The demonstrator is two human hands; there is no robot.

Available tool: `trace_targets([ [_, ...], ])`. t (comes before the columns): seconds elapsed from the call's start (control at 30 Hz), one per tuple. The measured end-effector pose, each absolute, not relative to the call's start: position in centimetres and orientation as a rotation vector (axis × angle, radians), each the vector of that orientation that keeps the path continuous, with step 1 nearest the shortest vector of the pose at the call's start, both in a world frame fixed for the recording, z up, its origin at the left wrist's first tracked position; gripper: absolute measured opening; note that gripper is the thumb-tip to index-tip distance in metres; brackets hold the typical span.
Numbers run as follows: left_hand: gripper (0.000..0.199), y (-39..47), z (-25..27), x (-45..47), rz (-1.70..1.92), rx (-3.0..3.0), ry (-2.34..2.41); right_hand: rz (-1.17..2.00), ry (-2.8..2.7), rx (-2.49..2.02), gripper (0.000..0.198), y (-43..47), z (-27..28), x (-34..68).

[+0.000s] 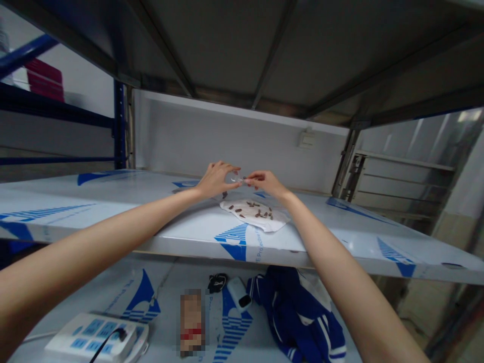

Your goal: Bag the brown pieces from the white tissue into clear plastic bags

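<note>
Both arms reach out over a white shelf board (113, 201) with blue print. My left hand (216, 179) pinches a small clear item (236, 177), which looks like a tiny bag or capsule shell. My right hand (264, 181) meets it from the right, fingertips closed on the same item or on a small piece at its edge. Just below the hands lies a white paper towel (260, 221) with several small brown capsules (254, 209) scattered on it.
On the lower shelf lie a white power strip (99, 339) with a black plug, a blue and white jacket (298, 312), a small white device (239, 292), a black object (217, 282) and a blurred card. A metal shelf hangs overhead. Racks stand left and right.
</note>
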State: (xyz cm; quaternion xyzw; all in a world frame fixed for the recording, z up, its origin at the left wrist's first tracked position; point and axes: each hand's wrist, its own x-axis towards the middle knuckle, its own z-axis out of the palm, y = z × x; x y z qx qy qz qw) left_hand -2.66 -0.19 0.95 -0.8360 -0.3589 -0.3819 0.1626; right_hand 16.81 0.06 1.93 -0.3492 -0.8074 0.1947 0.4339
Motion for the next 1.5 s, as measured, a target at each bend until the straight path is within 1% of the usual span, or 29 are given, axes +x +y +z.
trace_targets([
  [0.1,0.047,-0.4,0.8,-2.3,-1.045,-2.419,-0.980,0.412,-1.945,-0.837,0.017,0.2,2.3,16.5],
  [0.2,0.048,-0.6,0.8,-1.9,-1.013,-2.425,-0.964,0.387,-1.995,-0.813,0.019,0.0,2.2,16.3],
  [0.37,0.047,-0.7,0.9,-1.9,-1.036,-2.411,-0.962,0.415,-2.086,-0.826,0.034,-0.6,2.1,16.1],
  [0.43,0.048,-0.7,1.0,-2.0,-1.059,-2.409,-0.976,0.444,-2.119,-0.859,0.037,-1.0,2.1,16.1],
  [0.6,0.053,-0.6,1.0,-2.2,-1.056,-2.432,-0.982,0.544,-2.145,-0.869,0.029,-1.6,2.1,16.0],
  [0.7,0.056,-0.5,0.9,-2.2,-1.080,-2.455,-0.979,0.529,-2.128,-0.868,0.026,-1.4,2.1,16.1],
  [0.77,0.053,-0.3,0.9,-2.3,-1.137,-2.453,-1.000,0.464,-2.084,-0.874,0.026,-1.2,2.1,16.2],
  [0.9,0.037,0.0,1.1,-2.5,-1.333,-2.358,-1.075,0.334,-1.959,-0.856,0.024,-0.9,2.4,16.4],
  [1.0,0.030,0.0,1.4,-2.7,-1.453,-2.293,-1.117,0.279,-1.867,-0.832,0.022,-1.0,2.7,16.5],
  [1.27,0.016,-0.1,1.9,-2.8,-1.633,-2.321,-1.182,0.278,-1.824,-0.803,0.020,-0.9,2.8,16.6],
  [1.5,0.013,0.0,1.9,-2.8,-1.691,-2.337,-1.143,0.286,-1.775,-0.769,0.030,-1.0,3.0,16.7],
])
